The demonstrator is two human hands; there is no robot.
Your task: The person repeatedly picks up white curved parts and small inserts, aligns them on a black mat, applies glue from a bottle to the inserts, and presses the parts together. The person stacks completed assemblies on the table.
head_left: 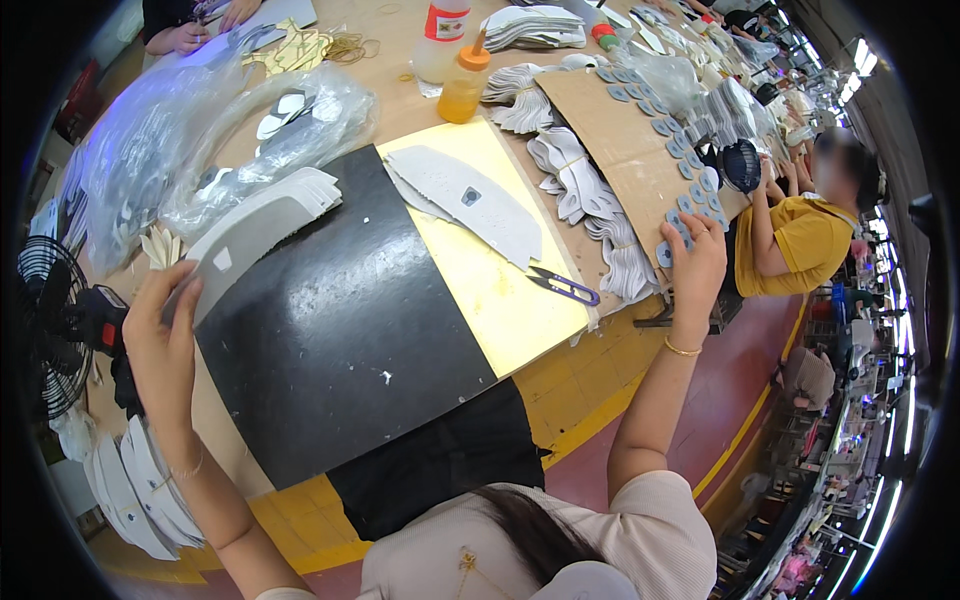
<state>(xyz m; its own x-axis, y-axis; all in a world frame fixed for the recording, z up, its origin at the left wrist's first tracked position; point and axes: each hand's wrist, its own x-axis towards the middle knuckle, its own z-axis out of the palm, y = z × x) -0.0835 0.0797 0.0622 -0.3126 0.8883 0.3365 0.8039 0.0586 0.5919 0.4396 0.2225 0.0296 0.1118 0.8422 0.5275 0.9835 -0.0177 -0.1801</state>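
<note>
My left hand (165, 345) pinches the near end of a grey curved shoe-upper piece (225, 258) at the left edge of a black mat (330, 310). This piece lies on a small stack of like ones and bears a pale patch. My right hand (697, 270) is at the right edge of a cardboard sheet (605, 130), thumb and fingers bent together among small blue-grey patches (687, 170); what is between the fingertips is hidden. Between my hands, grey pieces (470, 200), the top one with a dark patch, lie on a yellow sheet (500, 310) beside purple-handled thread snips (565, 287).
An orange-capped glue bottle (460, 90) and a clear bottle (440, 40) stand at the back. Plastic bags (150, 160) and a fan (50, 320) are at left. Bundled white pieces (575, 180) lie beside the cardboard. A person in yellow (800, 240) works at right.
</note>
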